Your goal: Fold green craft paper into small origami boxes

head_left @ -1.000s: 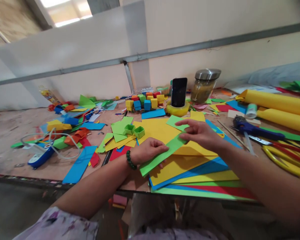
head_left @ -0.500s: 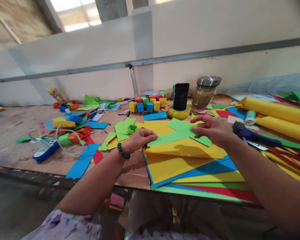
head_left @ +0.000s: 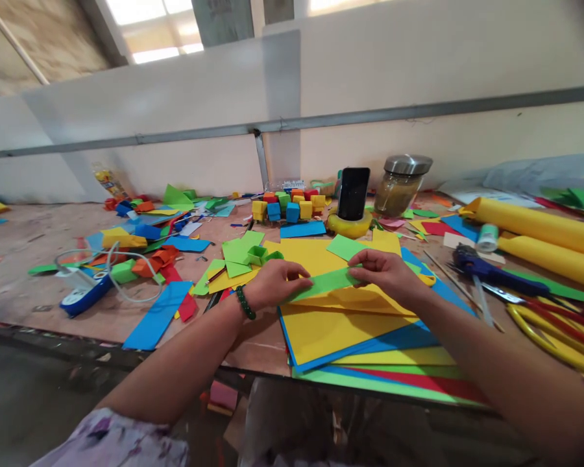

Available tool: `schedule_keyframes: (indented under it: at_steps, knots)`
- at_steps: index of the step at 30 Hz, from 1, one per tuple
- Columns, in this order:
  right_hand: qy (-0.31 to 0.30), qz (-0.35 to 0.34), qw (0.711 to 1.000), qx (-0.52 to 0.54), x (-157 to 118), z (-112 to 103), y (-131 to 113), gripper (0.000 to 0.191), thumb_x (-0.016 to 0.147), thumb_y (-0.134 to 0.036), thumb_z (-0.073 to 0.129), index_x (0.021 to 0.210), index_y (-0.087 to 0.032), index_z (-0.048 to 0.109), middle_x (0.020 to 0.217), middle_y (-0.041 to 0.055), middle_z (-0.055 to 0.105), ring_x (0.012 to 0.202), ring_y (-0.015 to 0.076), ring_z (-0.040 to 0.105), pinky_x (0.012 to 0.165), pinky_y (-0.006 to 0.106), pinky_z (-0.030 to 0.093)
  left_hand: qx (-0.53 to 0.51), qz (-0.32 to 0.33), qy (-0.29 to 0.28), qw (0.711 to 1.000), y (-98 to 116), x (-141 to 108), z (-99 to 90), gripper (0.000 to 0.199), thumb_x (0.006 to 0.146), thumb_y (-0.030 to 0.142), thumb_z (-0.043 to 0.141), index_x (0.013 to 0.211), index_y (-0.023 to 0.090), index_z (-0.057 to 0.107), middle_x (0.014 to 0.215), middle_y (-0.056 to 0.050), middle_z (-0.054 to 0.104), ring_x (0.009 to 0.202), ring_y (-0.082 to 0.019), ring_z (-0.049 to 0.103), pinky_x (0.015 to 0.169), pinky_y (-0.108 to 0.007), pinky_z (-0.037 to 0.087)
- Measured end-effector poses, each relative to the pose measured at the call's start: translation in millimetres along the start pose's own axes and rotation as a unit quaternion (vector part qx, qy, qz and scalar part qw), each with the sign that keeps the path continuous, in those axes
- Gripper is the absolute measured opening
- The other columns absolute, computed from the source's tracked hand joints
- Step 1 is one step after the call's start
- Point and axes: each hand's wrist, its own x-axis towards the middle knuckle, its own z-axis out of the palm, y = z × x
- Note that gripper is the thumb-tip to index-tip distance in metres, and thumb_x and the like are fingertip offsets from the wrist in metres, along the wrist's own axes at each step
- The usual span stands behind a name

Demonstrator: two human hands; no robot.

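A green paper strip [head_left: 328, 283] is stretched between my two hands. My left hand [head_left: 281, 281] pinches its left end, and my right hand [head_left: 380, 271] pinches the right end between thumb and fingers. Below the strip lies a yellow paper sheet [head_left: 321, 334], on top of a stack of blue, yellow, green and red sheets. Another green paper piece [head_left: 345, 247] rests flat just behind the strip, partly covered by my right hand. Left of the stack, small folded green paper boxes [head_left: 257, 255] sit by loose green pieces [head_left: 238, 250].
Several small coloured paper cubes [head_left: 291, 209] stand at the back, near a phone [head_left: 353, 193] on a yellow tape roll [head_left: 349, 224] and a lidded glass jar [head_left: 400, 187]. At right lie a blue-handled tool [head_left: 499, 269], scissors [head_left: 540, 331] and yellow rolls [head_left: 540, 224]. A blue-and-white power strip [head_left: 87, 293] is at left.
My right hand has moved left and slightly down, closer to my left hand. Less of the strip shows between them, and scissors and a thin stick are uncovered at right.
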Motion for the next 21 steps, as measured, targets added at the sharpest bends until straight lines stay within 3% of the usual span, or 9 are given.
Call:
schedule_keyframes:
  at_steps: [4,10,13,15,18,21]
  knots:
    - [-0.015,0.003,1.000,-0.018,-1.5,-2.4,-4.4,0.034,0.063,-0.045,0.079,0.079,-0.019,0.064,0.063,-0.0009,0.064,0.061,0.0138,0.061,0.061,0.029,0.051,-0.115,-0.029,-0.066,0.991,2.6,0.1,0.2,0.035,0.080,0.043,0.057,0.067,0.012,0.060,0.057,0.002,0.051,0.054,-0.008,0.039,0.051,-0.020,0.031]
    - [-0.057,0.035,0.997,-0.031,-4.4,-12.7,-12.2,0.031,0.065,-0.044,0.078,0.084,-0.021,0.071,0.064,0.0002,0.065,0.060,0.0140,0.060,0.057,0.028,0.052,-0.110,-0.003,-0.090,0.990,6.7,-1.4,-3.3,0.036,0.083,0.044,0.054,0.065,0.012,0.054,0.057,0.005,0.040,0.054,-0.007,0.032,0.050,-0.019,0.026]
    - [-0.060,0.056,0.996,-0.039,-4.6,-15.7,-16.4,0.032,0.062,-0.045,0.079,0.081,-0.020,0.073,0.062,0.0014,0.065,0.058,0.0141,0.059,0.055,0.028,0.051,-0.074,0.007,-0.074,0.994,7.1,-3.2,-0.2,0.038,0.085,0.047,0.052,0.072,0.012,0.060,0.059,0.003,0.045,0.056,-0.008,0.036,0.052,-0.020,0.029]
    - [-0.052,0.074,0.995,-0.042,-4.0,-17.9,-17.8,0.033,0.060,-0.045,0.080,0.080,-0.019,0.073,0.058,0.0010,0.064,0.056,0.0141,0.058,0.054,0.028,0.051,-0.018,0.021,-0.063,0.998,7.2,-4.4,3.4,0.041,0.080,0.051,0.059,0.090,0.012,0.067,0.067,0.000,0.054,0.061,-0.010,0.045,0.057,-0.021,0.033]
    - [-0.045,0.089,0.994,-0.055,-3.2,-21.4,-17.1,0.035,0.059,-0.046,0.080,0.079,-0.019,0.071,0.058,0.0006,0.063,0.055,0.0137,0.058,0.054,0.029,0.050,0.047,0.056,-0.082,0.994,7.2,-5.6,9.2,0.059,0.069,0.054,0.072,0.114,0.017,0.064,0.084,-0.004,0.064,0.074,-0.014,0.054,0.065,-0.023,0.039]
    - [-0.064,0.077,0.991,-0.088,-3.5,-23.8,-15.3,0.036,0.064,-0.052,0.075,0.078,-0.019,0.068,0.063,0.0010,0.065,0.059,0.0145,0.059,0.057,0.030,0.051,0.072,0.077,-0.094,0.990,6.4,-5.5,13.1,0.052,0.073,0.046,0.071,0.115,0.017,0.065,0.093,-0.006,0.068,0.079,-0.016,0.058,0.069,-0.024,0.042]
